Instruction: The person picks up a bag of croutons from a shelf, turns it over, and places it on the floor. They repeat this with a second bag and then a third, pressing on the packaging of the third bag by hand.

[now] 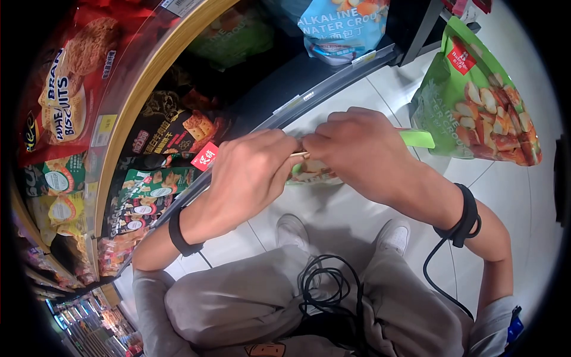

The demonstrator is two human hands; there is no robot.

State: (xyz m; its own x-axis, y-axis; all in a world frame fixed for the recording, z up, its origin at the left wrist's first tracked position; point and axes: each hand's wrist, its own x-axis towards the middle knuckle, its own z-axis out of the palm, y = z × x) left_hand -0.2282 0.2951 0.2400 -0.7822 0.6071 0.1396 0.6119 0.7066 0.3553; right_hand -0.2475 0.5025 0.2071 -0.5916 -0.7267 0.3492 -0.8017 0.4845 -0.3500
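Observation:
My left hand (253, 172) and my right hand (360, 152) meet in front of the lower shelf, fingers closed and knuckles nearly touching. Between and beneath them is a green snack bag (315, 177), mostly hidden by the hands. A bright green strip of the bag (417, 138) sticks out to the right of my right hand. Both hands appear to pinch its upper edge, though the fingertips are largely out of sight. A thin pale edge shows at my left fingertips; I cannot make out what it is. Dark bands circle both wrists.
At the right, a large green crouton bag (482, 107) stands on the tiled floor (505, 196). A blue crouton bag (344, 30) sits on the lower shelf (324, 89). Biscuit packs (74, 77) fill shelves on the left. A black cable (326, 285) lies coiled over my lap.

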